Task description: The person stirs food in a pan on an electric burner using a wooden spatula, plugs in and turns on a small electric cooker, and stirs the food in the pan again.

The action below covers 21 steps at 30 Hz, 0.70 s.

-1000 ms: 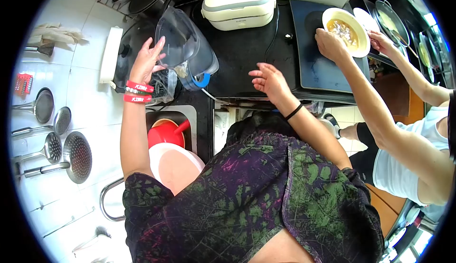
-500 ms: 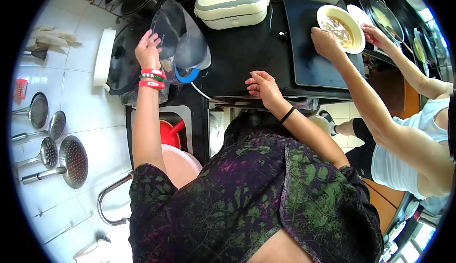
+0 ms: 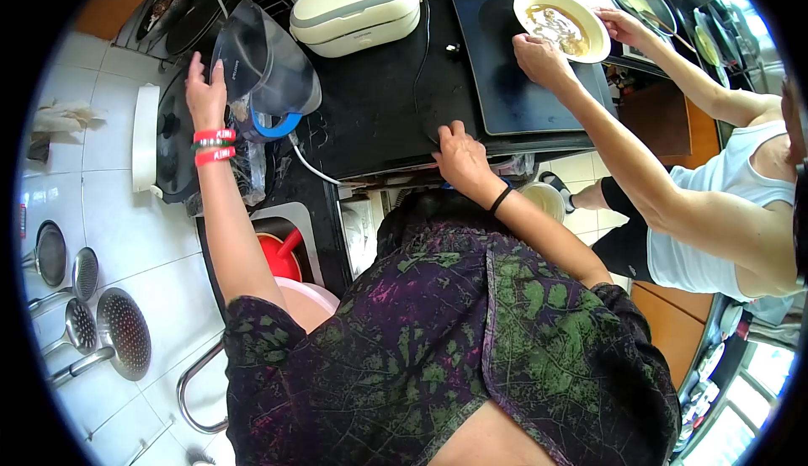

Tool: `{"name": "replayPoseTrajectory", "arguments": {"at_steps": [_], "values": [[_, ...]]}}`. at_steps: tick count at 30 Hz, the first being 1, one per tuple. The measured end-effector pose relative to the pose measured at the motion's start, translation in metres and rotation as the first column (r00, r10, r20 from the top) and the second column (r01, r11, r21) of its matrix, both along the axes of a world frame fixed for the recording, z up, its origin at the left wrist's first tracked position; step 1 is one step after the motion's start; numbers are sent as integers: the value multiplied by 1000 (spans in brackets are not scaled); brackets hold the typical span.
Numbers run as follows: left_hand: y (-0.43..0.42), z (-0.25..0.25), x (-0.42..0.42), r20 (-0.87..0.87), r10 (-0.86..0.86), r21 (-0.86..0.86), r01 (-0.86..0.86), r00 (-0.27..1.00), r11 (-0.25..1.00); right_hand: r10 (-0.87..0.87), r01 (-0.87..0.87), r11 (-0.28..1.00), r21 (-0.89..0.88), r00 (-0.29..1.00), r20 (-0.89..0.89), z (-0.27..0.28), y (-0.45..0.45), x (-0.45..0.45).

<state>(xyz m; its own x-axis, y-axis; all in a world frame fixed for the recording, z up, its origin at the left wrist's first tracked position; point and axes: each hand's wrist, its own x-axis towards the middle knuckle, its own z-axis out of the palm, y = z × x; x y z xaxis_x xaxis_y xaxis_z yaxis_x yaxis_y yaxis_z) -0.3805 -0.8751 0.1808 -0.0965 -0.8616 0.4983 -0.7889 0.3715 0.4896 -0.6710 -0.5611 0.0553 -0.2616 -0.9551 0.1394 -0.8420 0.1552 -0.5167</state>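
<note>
My left hand (image 3: 206,96), with red bands on the wrist, is raised with fingers spread. It is beside a clear, smoky plastic container (image 3: 286,83) with a blue curved part (image 3: 279,127), and whether they touch is unclear. My right hand (image 3: 463,161) rests at the front edge of the black counter (image 3: 370,113), fingers apart and slightly bent, with nothing visible in it. A thin dark cord (image 3: 417,87) runs down the counter close to its fingertips. Left of the container lies a dark lid (image 3: 175,142).
A cream lunch-box appliance (image 3: 358,13) stands at the back. On the right, a co-worker's hands hold a cream bowl (image 3: 523,3) of liquid over a dark flat plate (image 3: 505,100). A sink with a red pan (image 3: 278,260) is below left; skimmers (image 3: 124,331) hang on the tiled wall.
My right hand has lowered from the air to the counter edge and turned palm down. My left hand remains beside the container, fingers more spread. The whole view has shifted.
</note>
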Motion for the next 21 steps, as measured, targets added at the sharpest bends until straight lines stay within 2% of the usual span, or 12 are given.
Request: {"name": "replayPoseTrajectory", "arguments": {"at_steps": [2,4,6,10,14,15,16,17,18,19,20,21], "values": [[54,36,-29,35,5,-114,-1,999,994,90,-43,978,206,970,-227,-24,5,-5],[96,51,-49,-375,-311,-112,290,873,950,110,-54,974,221,962,-251,-26,6,-7],[121,50,-58,-507,-405,-44,446,761,894,153,-107,980,166,942,-298,-32,0,-13],[153,32,-57,-489,-439,147,567,754,811,101,-70,987,144,971,-216,-9,-15,-6],[168,-22,-43,-490,-395,525,625,777,578,260,-159,933,-323,917,302,2,-59,26],[173,-36,-40,-264,-527,592,567,807,572,311,-193,921,-338,887,342,7,-77,35],[181,-53,-41,-172,-575,643,534,800,549,345,-224,932,-285,789,508,2,-99,45],[188,-63,-48,-204,-499,771,453,842,447,393,-227,919,-323,468,791,-7,-121,57],[193,-71,-54,-267,-446,828,441,854,347,346,-274,916,-294,163,924,11,-130,63],[201,-77,-61,-366,-267,870,429,892,243,297,-321,905,-279,6,955,20,-140,69],[204,-85,-68,-451,-109,869,464,886,172,264,-326,909,-260,-32,964,24,-144,75],[205,-91,-74,-529,-32,835,527,848,161,293,-416,892,-179,227,929,26,-143,75]]}}
